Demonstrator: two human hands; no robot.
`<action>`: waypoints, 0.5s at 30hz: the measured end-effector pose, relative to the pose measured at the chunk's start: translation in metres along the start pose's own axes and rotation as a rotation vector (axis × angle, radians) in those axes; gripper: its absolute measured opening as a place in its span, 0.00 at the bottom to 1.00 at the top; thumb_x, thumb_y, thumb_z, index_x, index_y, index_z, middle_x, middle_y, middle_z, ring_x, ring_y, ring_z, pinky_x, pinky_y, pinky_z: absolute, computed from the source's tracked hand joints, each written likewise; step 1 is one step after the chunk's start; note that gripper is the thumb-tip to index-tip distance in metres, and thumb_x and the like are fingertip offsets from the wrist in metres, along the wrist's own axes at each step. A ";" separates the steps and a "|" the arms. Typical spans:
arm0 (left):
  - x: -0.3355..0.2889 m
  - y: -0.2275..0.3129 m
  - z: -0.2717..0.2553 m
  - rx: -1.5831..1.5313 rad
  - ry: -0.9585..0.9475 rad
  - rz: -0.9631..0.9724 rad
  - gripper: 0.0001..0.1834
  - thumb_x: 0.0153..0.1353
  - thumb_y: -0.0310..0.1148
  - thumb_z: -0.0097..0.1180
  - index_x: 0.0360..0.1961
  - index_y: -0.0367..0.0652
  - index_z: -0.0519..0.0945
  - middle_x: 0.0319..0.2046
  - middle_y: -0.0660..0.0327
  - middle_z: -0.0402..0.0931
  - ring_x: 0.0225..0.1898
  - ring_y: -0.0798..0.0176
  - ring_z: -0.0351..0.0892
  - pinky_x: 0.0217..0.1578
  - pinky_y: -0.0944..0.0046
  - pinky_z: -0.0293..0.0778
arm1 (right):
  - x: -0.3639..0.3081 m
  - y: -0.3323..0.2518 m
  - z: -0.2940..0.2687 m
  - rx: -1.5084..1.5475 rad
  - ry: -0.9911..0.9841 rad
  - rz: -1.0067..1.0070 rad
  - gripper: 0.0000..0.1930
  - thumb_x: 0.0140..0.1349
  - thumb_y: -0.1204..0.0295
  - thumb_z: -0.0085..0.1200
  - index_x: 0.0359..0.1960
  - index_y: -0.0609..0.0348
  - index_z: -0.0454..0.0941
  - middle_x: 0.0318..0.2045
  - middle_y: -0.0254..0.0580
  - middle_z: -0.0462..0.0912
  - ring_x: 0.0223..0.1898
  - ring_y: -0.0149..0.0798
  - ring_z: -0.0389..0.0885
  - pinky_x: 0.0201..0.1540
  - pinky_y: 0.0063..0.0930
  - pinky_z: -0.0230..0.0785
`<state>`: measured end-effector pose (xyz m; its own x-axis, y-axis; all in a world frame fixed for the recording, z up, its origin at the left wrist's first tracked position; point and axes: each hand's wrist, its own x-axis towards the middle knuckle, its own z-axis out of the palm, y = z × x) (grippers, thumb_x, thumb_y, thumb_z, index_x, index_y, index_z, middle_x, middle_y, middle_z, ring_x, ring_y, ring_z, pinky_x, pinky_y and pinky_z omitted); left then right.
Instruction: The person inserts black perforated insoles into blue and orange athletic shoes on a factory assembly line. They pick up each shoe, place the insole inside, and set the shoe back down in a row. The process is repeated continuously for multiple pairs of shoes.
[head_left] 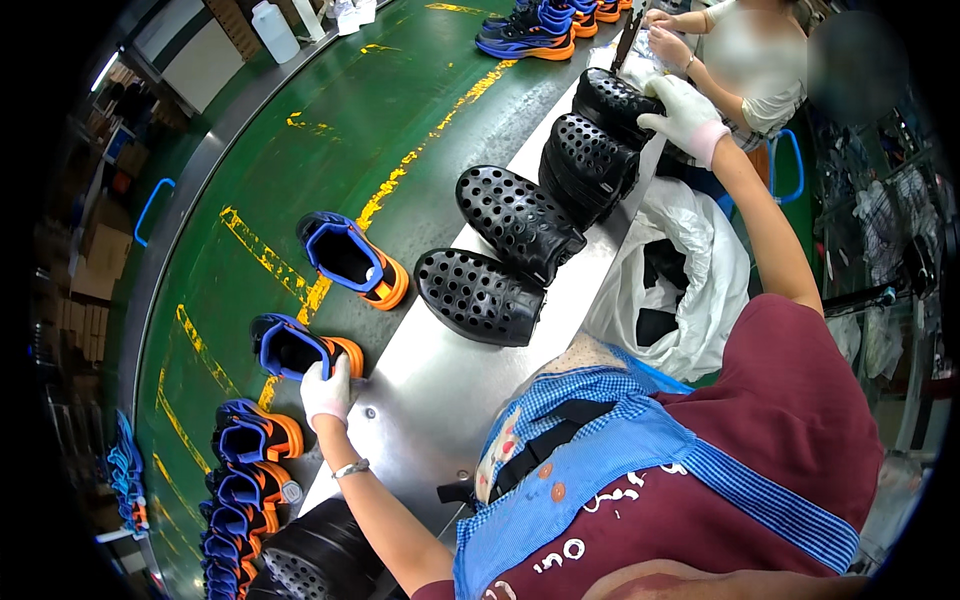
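My left hand [327,395], in a white glove, holds a blue, black and orange sports shoe [292,350] by its heel, at the near edge of the green belt. Another such shoe [350,258] stands just beyond it. My right arm reaches far to the right. In its white glove, my right hand [690,116] grips the end of a black, perforated, shoe-shaped plastic form [608,98]; some fingertips are hidden behind it. Beside that form lie a stack of similar forms [590,165] and two separate ones, a middle form [515,215] and a nearer form [480,295].
Several matching shoes [245,440] line the belt at lower left; others [530,38] stand at the far end. More black forms [315,555] lie at the bottom. A white bag [700,265] hangs beside the metal ledge [425,385]. Another person [755,70] works at upper right.
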<state>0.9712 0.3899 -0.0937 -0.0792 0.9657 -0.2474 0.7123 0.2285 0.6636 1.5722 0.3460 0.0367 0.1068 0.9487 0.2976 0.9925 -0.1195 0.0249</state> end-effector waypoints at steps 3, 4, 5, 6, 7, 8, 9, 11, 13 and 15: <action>0.004 -0.025 -0.004 -0.018 0.034 0.023 0.19 0.56 0.43 0.62 0.31 0.34 0.77 0.24 0.52 0.75 0.25 0.59 0.78 0.25 0.59 0.74 | 0.008 -0.025 -0.019 0.038 0.083 -0.009 0.20 0.53 0.62 0.64 0.43 0.59 0.74 0.41 0.46 0.77 0.48 0.48 0.76 0.51 0.37 0.69; 0.006 -0.038 -0.007 0.019 0.053 0.047 0.20 0.56 0.44 0.62 0.36 0.34 0.78 0.30 0.50 0.77 0.32 0.55 0.80 0.33 0.58 0.75 | 0.012 -0.046 -0.030 0.070 0.124 -0.043 0.21 0.52 0.63 0.65 0.44 0.58 0.75 0.41 0.45 0.78 0.46 0.46 0.78 0.49 0.36 0.70; 0.003 -0.030 -0.010 0.062 0.064 0.077 0.23 0.56 0.45 0.62 0.42 0.35 0.80 0.36 0.48 0.78 0.39 0.50 0.81 0.41 0.57 0.76 | 0.011 -0.062 -0.037 0.073 0.125 -0.050 0.21 0.52 0.63 0.65 0.44 0.58 0.75 0.41 0.45 0.78 0.46 0.46 0.78 0.49 0.36 0.70; -0.003 -0.021 -0.015 0.207 0.075 0.085 0.27 0.55 0.47 0.62 0.51 0.39 0.79 0.47 0.48 0.76 0.49 0.47 0.76 0.51 0.57 0.72 | 0.010 -0.078 -0.043 0.148 0.180 -0.118 0.20 0.53 0.62 0.65 0.43 0.57 0.75 0.40 0.44 0.79 0.45 0.46 0.79 0.49 0.35 0.70; -0.013 0.001 -0.018 0.336 0.194 0.238 0.28 0.56 0.48 0.61 0.54 0.40 0.78 0.49 0.48 0.75 0.48 0.47 0.77 0.50 0.56 0.73 | 0.008 -0.092 -0.050 0.219 0.234 -0.179 0.19 0.53 0.61 0.64 0.42 0.56 0.76 0.39 0.44 0.80 0.44 0.46 0.79 0.48 0.35 0.71; -0.021 0.008 -0.020 0.312 0.363 0.277 0.28 0.56 0.46 0.62 0.54 0.40 0.78 0.49 0.48 0.74 0.47 0.48 0.77 0.49 0.57 0.73 | 0.011 -0.110 -0.054 0.237 0.223 -0.245 0.19 0.53 0.61 0.65 0.43 0.57 0.76 0.39 0.43 0.79 0.43 0.44 0.80 0.48 0.34 0.71; -0.026 0.015 -0.021 0.290 0.531 0.317 0.28 0.56 0.45 0.63 0.55 0.40 0.78 0.49 0.48 0.74 0.47 0.49 0.78 0.49 0.58 0.73 | 0.012 -0.127 -0.052 0.265 0.271 -0.351 0.20 0.51 0.62 0.66 0.42 0.58 0.76 0.39 0.43 0.79 0.42 0.45 0.80 0.46 0.34 0.72; -0.038 0.039 -0.029 0.114 0.417 0.379 0.30 0.57 0.42 0.64 0.58 0.38 0.75 0.51 0.50 0.73 0.48 0.54 0.78 0.50 0.59 0.73 | 0.009 -0.178 -0.057 0.462 0.200 -0.437 0.20 0.50 0.62 0.66 0.42 0.58 0.76 0.38 0.45 0.79 0.42 0.47 0.79 0.46 0.36 0.71; -0.042 0.050 -0.020 -0.476 0.052 0.323 0.33 0.62 0.42 0.61 0.63 0.33 0.68 0.58 0.48 0.71 0.56 0.53 0.75 0.54 0.58 0.72 | 0.004 -0.226 -0.062 0.611 0.072 -0.560 0.20 0.49 0.64 0.67 0.41 0.59 0.77 0.37 0.47 0.79 0.42 0.48 0.78 0.45 0.38 0.71; -0.062 0.074 -0.011 -0.984 -0.253 0.381 0.41 0.62 0.45 0.62 0.68 0.34 0.59 0.62 0.50 0.66 0.60 0.53 0.71 0.58 0.55 0.71 | -0.001 -0.267 -0.061 0.657 -0.022 -0.742 0.19 0.50 0.65 0.65 0.41 0.59 0.76 0.36 0.47 0.77 0.42 0.50 0.77 0.45 0.38 0.71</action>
<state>1.0211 0.3488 -0.0214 0.2552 0.9664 0.0311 -0.2208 0.0270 0.9749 1.3039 0.3588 0.0876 -0.5609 0.7231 0.4030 0.6430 0.6872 -0.3381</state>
